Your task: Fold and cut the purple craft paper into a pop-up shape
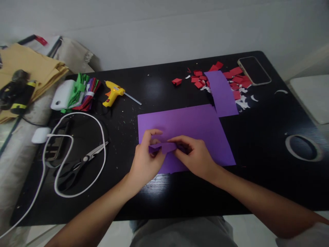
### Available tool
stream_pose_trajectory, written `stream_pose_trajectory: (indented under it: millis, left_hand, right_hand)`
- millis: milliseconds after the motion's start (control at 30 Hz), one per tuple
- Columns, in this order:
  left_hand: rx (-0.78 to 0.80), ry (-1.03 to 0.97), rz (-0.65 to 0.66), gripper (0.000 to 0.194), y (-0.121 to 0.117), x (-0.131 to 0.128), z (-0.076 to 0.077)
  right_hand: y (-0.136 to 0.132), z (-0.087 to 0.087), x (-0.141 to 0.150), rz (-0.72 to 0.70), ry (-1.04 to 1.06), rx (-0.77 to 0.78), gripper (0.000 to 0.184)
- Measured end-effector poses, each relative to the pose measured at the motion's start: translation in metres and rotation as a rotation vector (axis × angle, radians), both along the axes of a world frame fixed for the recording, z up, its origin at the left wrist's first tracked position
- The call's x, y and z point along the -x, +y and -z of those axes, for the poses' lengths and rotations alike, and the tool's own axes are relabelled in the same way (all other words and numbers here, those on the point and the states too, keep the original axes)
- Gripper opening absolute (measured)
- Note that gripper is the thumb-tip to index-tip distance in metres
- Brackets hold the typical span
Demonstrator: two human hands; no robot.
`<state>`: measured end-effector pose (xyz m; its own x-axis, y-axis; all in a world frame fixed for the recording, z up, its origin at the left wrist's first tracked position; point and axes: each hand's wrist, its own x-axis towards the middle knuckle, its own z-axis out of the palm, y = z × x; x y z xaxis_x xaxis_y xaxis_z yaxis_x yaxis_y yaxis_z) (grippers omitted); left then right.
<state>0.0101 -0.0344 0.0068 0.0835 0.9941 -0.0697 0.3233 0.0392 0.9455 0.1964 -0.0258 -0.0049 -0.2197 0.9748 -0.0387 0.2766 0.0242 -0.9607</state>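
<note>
A folded purple paper piece (168,146) is held over the purple sheets (190,120) by the left hand (146,159) and the right hand (197,155), both reached in from the near edge, with thumb and fingers closed on its two ends. Room is left along the black table (190,197) before the sheets and rightward to the tape roll (317,151); leftward, scissors (88,157) are partly looped by a white cable (102,128).

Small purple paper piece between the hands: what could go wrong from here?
The small purple paper piece, held by the left hand and right hand, might tear if they pull apart.
The white looped cable crosses the black-handled metal scissors, so a tug could perhaps drag them.
</note>
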Motion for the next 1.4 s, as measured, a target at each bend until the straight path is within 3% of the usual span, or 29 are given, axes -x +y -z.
stream_pose_trajectory:
  millis: [167,367,667,900,1100,1400]
  left_hand:
    - [0.079,-0.036,-0.005,0.039,0.002,0.001,-0.003]
    - [0.047,-0.071,0.026,0.041,0.003,0.001,-0.008]
    - [0.099,0.016,-0.012,0.031,0.000,0.001,-0.003]
    - [0.156,-0.023,0.000,0.035,0.001,-0.001,-0.002]
    - [0.072,0.052,-0.041,0.035,0.005,0.001,-0.005]
    - [0.026,0.078,-0.050,0.030,0.005,0.004,-0.005]
  right_hand:
    - [0.002,-0.002,0.000,-0.002,0.064,0.047,0.026]
    - [0.002,-0.002,0.000,0.000,0.082,0.060,0.028]
    - [0.004,0.005,0.002,-0.008,0.236,0.104,0.015]
    - [0.004,0.005,0.002,-0.009,0.191,0.092,0.015]
    - [0.001,0.001,0.001,-0.045,0.060,0.030,0.023]
    - [0.000,0.008,0.002,-0.007,0.187,0.114,0.027]
